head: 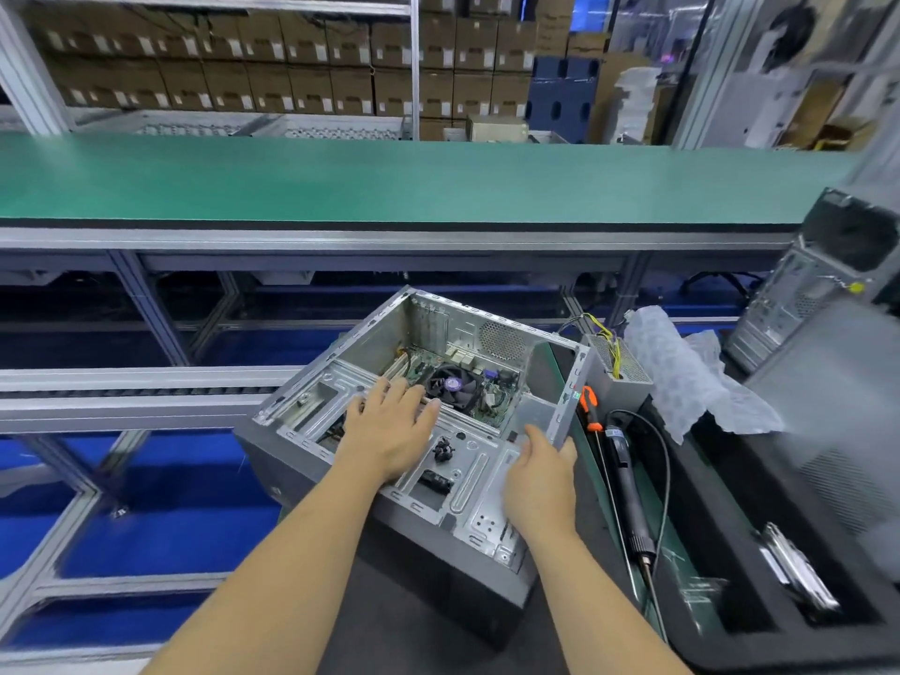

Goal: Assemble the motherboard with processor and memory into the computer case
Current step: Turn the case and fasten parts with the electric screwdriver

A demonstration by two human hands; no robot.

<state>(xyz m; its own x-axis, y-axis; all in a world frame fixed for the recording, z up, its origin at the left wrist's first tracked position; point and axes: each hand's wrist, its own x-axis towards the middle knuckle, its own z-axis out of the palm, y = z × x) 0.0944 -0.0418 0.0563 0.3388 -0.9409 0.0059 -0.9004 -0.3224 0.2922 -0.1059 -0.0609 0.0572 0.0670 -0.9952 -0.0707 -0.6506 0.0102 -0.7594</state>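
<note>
An open grey computer case (pixel 479 509) lies on its side in front of me. Inside its far half sits the motherboard (pixel 492 399) with a black CPU fan (pixel 450 384) on it. My left hand (pixel 389 431) reaches into the case with fingers spread and straight, fingertips at the board's near edge beside the fan. My right hand (pixel 540 475) rests on the case's right side near the drive bay frame, fingers relaxed and holding nothing. The memory is hidden from view.
An orange-handled screwdriver (pixel 590 406) and a black electric screwdriver (pixel 626 484) with cable lie right of the case. A power supply (pixel 621 375) and bubble wrap (pixel 682 372) sit behind them. Another case (pixel 823 280) stands far right. A green conveyor (pixel 389 182) runs across.
</note>
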